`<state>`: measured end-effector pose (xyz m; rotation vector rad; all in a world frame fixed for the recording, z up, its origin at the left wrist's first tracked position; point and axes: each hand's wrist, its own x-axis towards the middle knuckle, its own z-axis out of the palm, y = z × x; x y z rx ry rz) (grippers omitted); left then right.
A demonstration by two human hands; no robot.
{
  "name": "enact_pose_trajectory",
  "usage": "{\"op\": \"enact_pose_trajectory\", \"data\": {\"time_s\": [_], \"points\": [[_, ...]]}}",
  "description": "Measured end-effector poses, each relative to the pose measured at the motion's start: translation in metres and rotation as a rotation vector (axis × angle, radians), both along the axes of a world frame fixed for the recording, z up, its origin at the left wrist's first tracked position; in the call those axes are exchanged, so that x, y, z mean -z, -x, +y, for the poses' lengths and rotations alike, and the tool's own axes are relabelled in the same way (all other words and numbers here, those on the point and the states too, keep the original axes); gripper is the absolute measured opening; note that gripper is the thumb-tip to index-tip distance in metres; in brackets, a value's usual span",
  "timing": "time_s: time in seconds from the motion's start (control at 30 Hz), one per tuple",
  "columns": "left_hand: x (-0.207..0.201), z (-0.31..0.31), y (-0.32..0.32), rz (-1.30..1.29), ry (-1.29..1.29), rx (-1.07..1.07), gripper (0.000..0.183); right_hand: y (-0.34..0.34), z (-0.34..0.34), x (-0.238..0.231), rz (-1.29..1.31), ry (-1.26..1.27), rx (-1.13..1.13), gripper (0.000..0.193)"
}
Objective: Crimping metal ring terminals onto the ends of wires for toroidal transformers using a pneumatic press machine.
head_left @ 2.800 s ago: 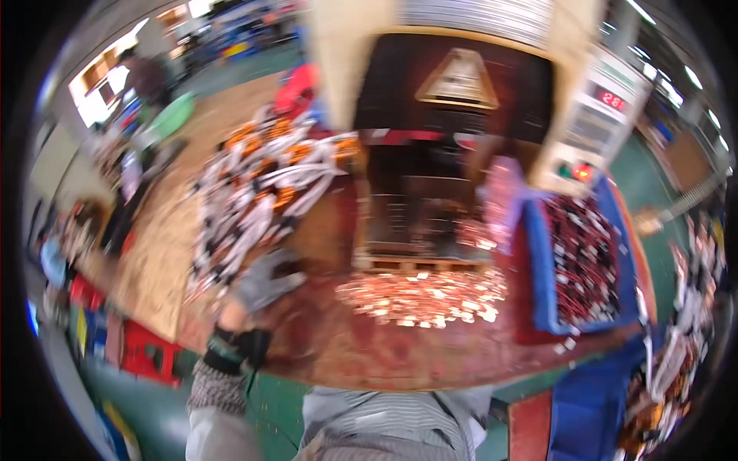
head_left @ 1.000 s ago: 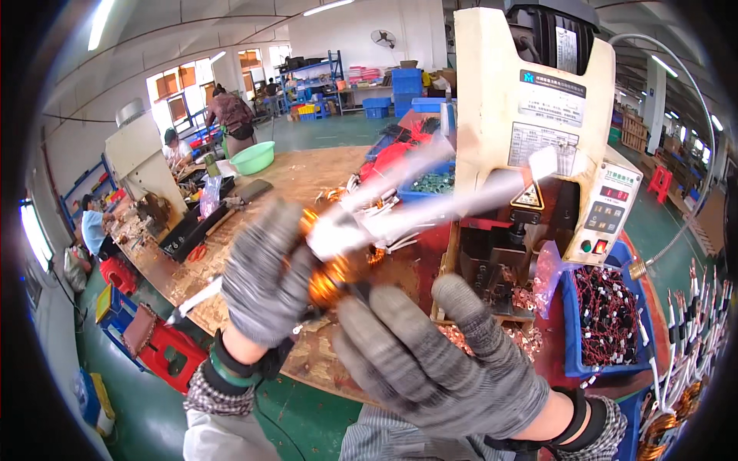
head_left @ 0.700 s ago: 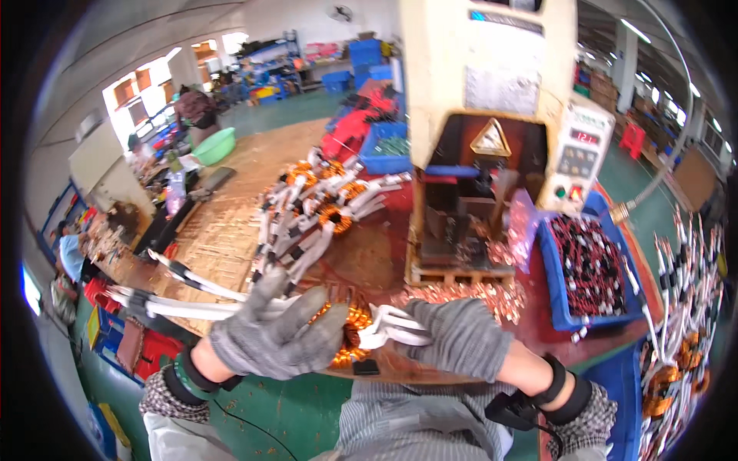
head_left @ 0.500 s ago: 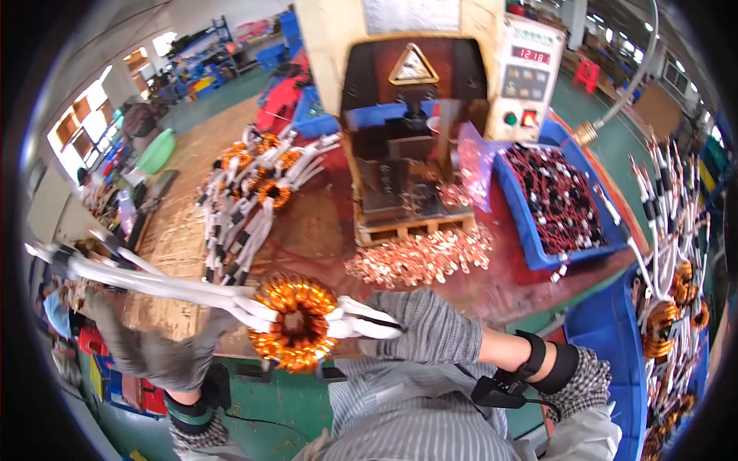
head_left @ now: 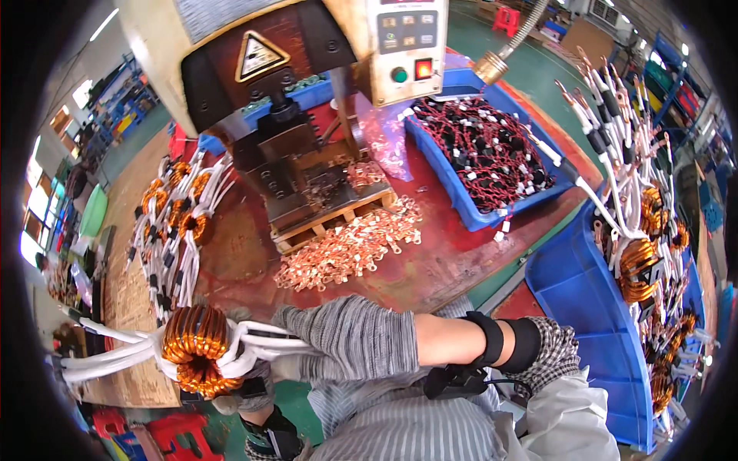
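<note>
A toroidal coil (head_left: 201,349) wound with orange copper wire hangs in front of me, with white-sleeved leads (head_left: 108,355) out to its left. More leads (head_left: 265,338) run from its other side into my right hand (head_left: 342,338), which wears a grey striped knit glove and is closed on them. My gloved left hand (head_left: 252,393) is low, just below and behind the coil. The coil and leads cover most of its fingers, so its grip is hidden.
A press (head_left: 296,146) with a small pallet stands on the red table, copper terminals (head_left: 350,250) heaped before it. Right of it is a blue bin (head_left: 461,203) of red-black wired parts. Finished-looking coils (head_left: 181,207) lie left; a larger blue bin (head_left: 592,307) holds more at right.
My view has swung right and nearer the table. The coil has turned from face-on to tilted. My left hand has moved from the left in beneath the coil; my right still grips the leads.
</note>
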<state>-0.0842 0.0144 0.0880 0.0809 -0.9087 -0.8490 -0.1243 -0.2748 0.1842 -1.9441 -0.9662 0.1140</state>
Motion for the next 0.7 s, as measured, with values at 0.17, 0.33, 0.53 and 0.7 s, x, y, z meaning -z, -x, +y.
{"op": "enact_pose_trajectory", "data": {"time_s": [0.17,0.33,0.53,0.7], "points": [[-0.047,-0.023,0.016,0.139,-0.122,-0.162,0.032,-0.012,-0.020,0.025,-0.214,0.035,-0.154,0.044],[-0.061,-0.028,0.002,0.168,-0.166,-0.367,0.014,-0.044,-0.021,0.032,-0.557,-0.051,-0.200,0.023],[-0.082,-0.020,-0.026,0.194,-0.294,-0.684,0.023,-0.076,-0.111,0.006,-0.125,-0.107,0.395,0.023],[-0.010,0.036,-0.113,0.154,-0.345,1.068,0.054,-0.120,-0.187,0.015,-0.267,0.589,0.964,0.034]]}}
